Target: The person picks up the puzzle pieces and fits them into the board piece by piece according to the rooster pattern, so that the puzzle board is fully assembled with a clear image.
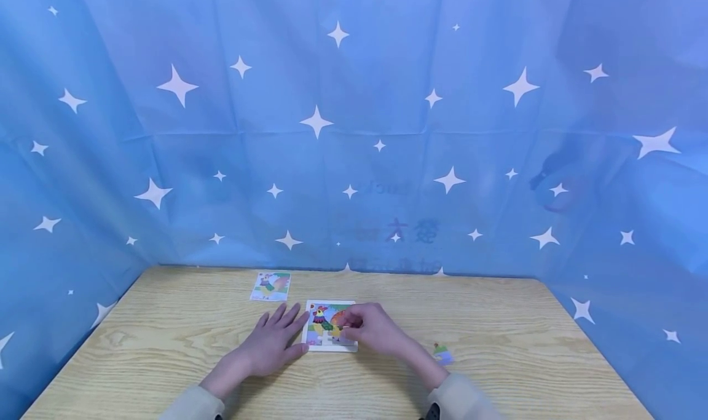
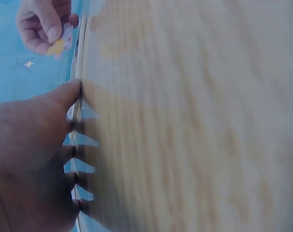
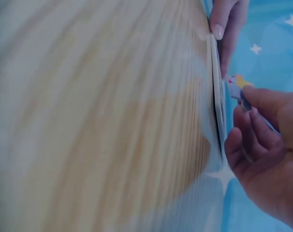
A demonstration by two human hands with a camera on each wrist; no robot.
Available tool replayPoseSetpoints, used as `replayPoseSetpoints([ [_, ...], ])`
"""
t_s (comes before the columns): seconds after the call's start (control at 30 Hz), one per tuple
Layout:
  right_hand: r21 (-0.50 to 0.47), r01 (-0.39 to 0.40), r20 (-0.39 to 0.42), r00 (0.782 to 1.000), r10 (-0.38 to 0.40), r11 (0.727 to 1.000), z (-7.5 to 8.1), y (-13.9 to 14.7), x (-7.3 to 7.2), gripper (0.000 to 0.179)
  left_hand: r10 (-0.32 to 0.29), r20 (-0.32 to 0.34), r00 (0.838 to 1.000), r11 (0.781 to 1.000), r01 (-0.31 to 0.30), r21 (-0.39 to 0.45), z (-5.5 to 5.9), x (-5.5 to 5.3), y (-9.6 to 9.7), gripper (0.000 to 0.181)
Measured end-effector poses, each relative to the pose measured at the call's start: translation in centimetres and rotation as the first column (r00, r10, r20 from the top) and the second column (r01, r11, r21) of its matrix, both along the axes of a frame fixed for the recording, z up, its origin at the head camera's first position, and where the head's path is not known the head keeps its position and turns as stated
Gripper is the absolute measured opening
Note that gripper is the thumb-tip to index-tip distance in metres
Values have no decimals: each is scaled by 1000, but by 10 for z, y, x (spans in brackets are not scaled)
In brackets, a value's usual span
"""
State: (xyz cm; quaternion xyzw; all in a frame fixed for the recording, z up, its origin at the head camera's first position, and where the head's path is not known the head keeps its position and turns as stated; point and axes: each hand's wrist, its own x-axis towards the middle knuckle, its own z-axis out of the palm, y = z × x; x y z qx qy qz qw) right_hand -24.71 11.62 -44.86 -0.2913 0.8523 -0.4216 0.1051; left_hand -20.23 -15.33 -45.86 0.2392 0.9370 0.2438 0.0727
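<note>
A white-rimmed jigsaw puzzle tray [image 1: 332,348] with a colourful rooster picture lies on the table. My left hand [image 1: 271,343] is spread flat beside it, thumb and fingertips at its left edge. Over the tray's right part, my right hand [image 1: 378,328] pinches a puzzle piece between thumb and fingers. In the right wrist view that puzzle piece [image 3: 234,89] shows yellow, pale and dark areas, held above the tray. The left wrist view shows its yellow and pinkish side. Part of the tray's right side is hidden by the right hand.
A loose green and lilac puzzle piece [image 1: 442,354] lies right of the right forearm. A card [image 1: 271,286] with a paler rooster picture rests behind the left hand. Blue star-patterned cloth [image 1: 381,211] stands behind the wooden table [image 1: 498,321].
</note>
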Motion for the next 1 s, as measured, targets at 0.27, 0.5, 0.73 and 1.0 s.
replayPoseSetpoints([
  [0.27,0,7,-20,1000,-7,1000,-2,-14,0,8,19,8,1000,999,-19,-37,3,1,3,68],
  [0.5,-5,4,-11,1000,-4,1000,-1,-17,2,6,44,17,999,998,-44,-53,4,2,4,68],
  [0.73,9,13,5,1000,-13,1000,-2,-19,2,6,49,13,999,998,-49,-51,3,2,5,68],
  [1.0,46,12,-105,994,-7,999,-6,-22,0,7,41,-5,999,999,-41,-24,-4,-1,4,68],
])
